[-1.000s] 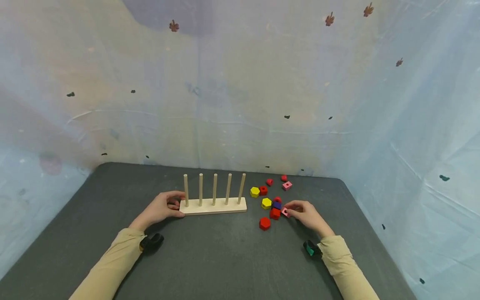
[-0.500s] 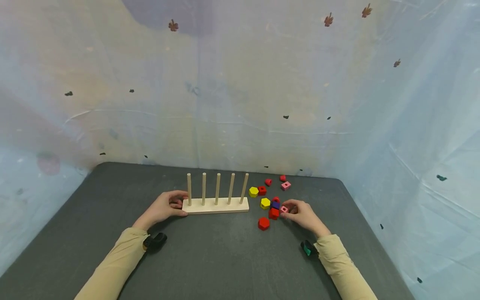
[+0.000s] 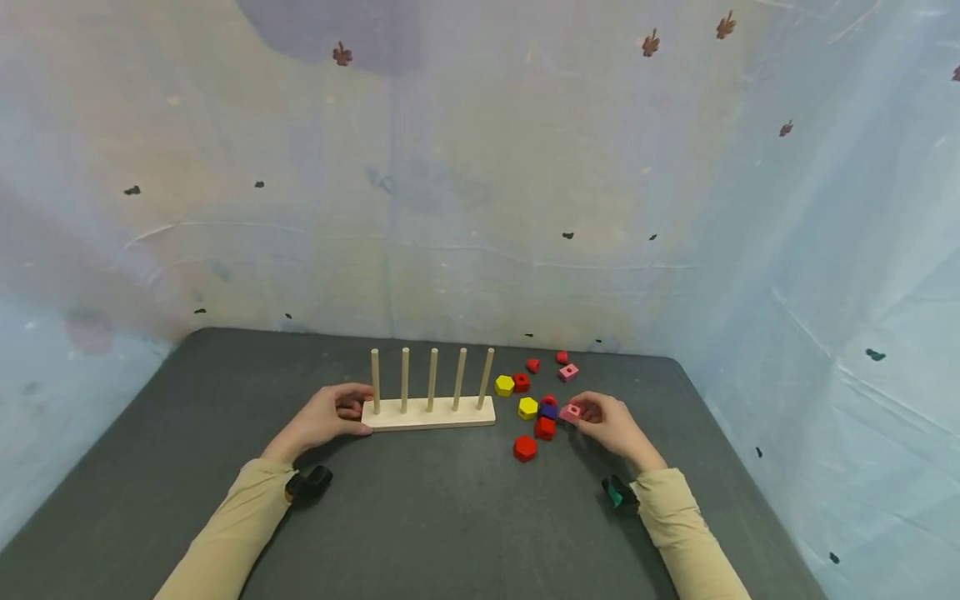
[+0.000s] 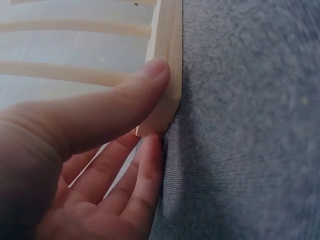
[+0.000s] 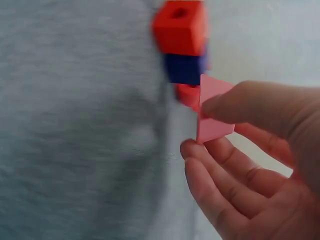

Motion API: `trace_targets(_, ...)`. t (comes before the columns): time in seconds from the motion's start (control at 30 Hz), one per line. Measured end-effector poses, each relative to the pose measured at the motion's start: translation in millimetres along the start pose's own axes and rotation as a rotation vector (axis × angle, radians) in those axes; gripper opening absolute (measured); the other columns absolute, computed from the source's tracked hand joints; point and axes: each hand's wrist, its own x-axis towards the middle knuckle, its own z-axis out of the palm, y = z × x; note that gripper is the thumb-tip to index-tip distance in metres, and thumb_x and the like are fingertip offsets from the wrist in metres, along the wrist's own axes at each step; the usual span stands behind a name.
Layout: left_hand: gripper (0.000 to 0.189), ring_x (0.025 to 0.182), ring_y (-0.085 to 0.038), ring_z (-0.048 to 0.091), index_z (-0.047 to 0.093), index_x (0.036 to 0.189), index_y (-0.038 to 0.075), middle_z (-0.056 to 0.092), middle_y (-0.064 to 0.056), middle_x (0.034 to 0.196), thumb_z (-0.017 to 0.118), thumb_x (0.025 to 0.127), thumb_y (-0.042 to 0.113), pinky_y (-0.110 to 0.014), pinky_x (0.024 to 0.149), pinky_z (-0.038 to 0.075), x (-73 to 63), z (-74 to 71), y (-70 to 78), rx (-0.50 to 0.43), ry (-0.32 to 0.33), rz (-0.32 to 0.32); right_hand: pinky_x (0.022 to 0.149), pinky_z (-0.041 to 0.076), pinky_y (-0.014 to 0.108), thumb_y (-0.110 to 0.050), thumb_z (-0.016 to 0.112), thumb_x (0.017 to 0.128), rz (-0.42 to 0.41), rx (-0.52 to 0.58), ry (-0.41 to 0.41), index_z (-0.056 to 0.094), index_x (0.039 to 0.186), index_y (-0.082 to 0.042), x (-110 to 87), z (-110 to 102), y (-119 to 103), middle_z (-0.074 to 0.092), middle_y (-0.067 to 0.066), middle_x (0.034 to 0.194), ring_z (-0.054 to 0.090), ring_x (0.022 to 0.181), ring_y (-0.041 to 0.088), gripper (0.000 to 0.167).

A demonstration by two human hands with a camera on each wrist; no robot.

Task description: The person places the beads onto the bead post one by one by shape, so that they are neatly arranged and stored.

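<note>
In the head view a pale wooden stand (image 3: 431, 419) with several upright pegs is on the dark table. My left hand (image 3: 326, 417) grips its left end. The left wrist view shows the thumb (image 4: 155, 72) on the base's long side and a fingertip touching the end. Between the thumb and fingers of my right hand (image 3: 611, 429) I pinch a pink block (image 3: 570, 413) with a hole through it. In the right wrist view the pink block (image 5: 216, 131) shows a flat, tapering face. Beside it stand a red block (image 5: 180, 32) and a dark blue block (image 5: 184, 68).
Right of the stand lie two yellow hexagonal blocks, the nearer a yellow one (image 3: 528, 408). A red hexagon (image 3: 525, 448) lies at the front. Several red pieces and another pink block (image 3: 568, 372) lie farther back. A pale printed sheet (image 3: 450, 208) hangs behind the table.
The pink block has risen slightly and turned in my right hand's pinch. My left hand and the stand have shifted a little to the right. The view has drifted slightly.
</note>
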Motion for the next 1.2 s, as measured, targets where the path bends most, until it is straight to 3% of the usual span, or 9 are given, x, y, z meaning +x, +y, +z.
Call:
trace_targets(0.17, 0.067, 0.095, -0.024, 0.059, 0.056, 0.13, -0.002, 0.06, -0.018, 0.121, 0.085, 0.071, 0.01, -0.04, 0.081, 0.053, -0.8, -1.0, 1.1, 0.038, 0.01, 0.029, 0.08, 0.056, 0.041, -0.002, 0.067, 0.088, -0.071, 0.076, 0.071, 0.061, 0.12, 0.0, 2.4, -19.5, -23.4, 0.063, 0.014, 0.109, 0.063, 0.092, 0.027, 0.032)
trace_targets(0.33, 0.066, 0.106, -0.03, 0.059, 0.055, 0.13, -0.003, 0.058, -0.02, 0.124, 0.084, 0.072, 0.009, -0.044, 0.089, 0.051, 0.2, 1.5, 1.1, 0.02, 0.003, 0.039, 0.083, 0.054, 0.048, 0.002, 0.065, 0.089, -0.195, 0.126, 0.127, 0.058, 0.122, 0.007, 3.1, -38.8, -82.1, 0.062, 0.021, 0.111, 0.062, 0.094, 0.034, 0.034)
trace_targets(0.47, 0.066, 0.113, -0.034, 0.056, 0.055, 0.131, -0.003, 0.057, -0.021, 0.127, 0.084, 0.073, 0.01, -0.044, 0.095, 0.049, 2.3, 4.8, 0.9, -0.008, -0.012, 0.053, 0.08, 0.055, 0.042, 0.005, 0.064, 0.087, -0.29, 0.134, 0.148, 0.058, 0.119, 0.008, 7.0, -43.5, -130.9, 0.062, 0.022, 0.109, 0.062, 0.092, 0.034, 0.032)
trace_targets(0.6, 0.068, 0.117, -0.035, 0.054, 0.054, 0.132, -0.003, 0.055, -0.021, 0.13, 0.084, 0.073, 0.011, -0.042, 0.097, 0.047, 5.5, 8.0, -1.4, -0.052, -0.033, 0.058, 0.081, 0.055, 0.038, 0.006, 0.063, 0.087, -0.367, 0.196, 0.11, 0.058, 0.119, 0.008, 19.3, -39.5, -165.5, 0.062, 0.021, 0.108, 0.061, 0.092, 0.034, 0.032)
trace_targets(0.9, 0.068, 0.121, -0.036, 0.05, 0.05, 0.134, -0.006, 0.051, -0.024, 0.133, 0.082, 0.074, 0.006, -0.04, 0.099, 0.046, 8.2, 11.5, -4.5, -0.141, -0.055, 0.06, 0.085, 0.054, 0.037, 0.009, 0.063, 0.086, -0.479, 0.272, -0.007, 0.059, 0.119, 0.01, 46.9, -10.1, -226.1, 0.062, 0.021, 0.111, 0.061, 0.092, 0.034, 0.033)
trace_targets(1.07, 0.068, 0.122, -0.037, 0.049, 0.05, 0.134, -0.007, 0.05, -0.025, 0.133, 0.081, 0.074, 0.004, -0.043, 0.1, 0.045, 8.5, 8.7, -7.7, -0.164, -0.063, 0.067, 0.083, 0.054, 0.028, 0.005, 0.063, 0.088, -0.538, 0.318, -0.029, 0.059, 0.123, 0.006, 71.8, 26.9, -227.2, 0.062, 0.019, 0.114, 0.062, 0.094, 0.03, 0.035)
trace_targets(1.2, 0.068, 0.122, -0.037, 0.049, 0.05, 0.134, -0.006, 0.051, -0.024, 0.132, 0.081, 0.075, 0.005, -0.043, 0.099, 0.046, 8.8, 7.4, -9.5, -0.163, -0.063, 0.053, 0.084, 0.053, 0.028, -0.003, 0.064, 0.091, -0.585, 0.345, -0.009, 0.06, 0.125, -0.001, 81.7, 55.1, -228.0, 0.062, 0.012, 0.115, 0.061, 0.098, 0.023, 0.034)
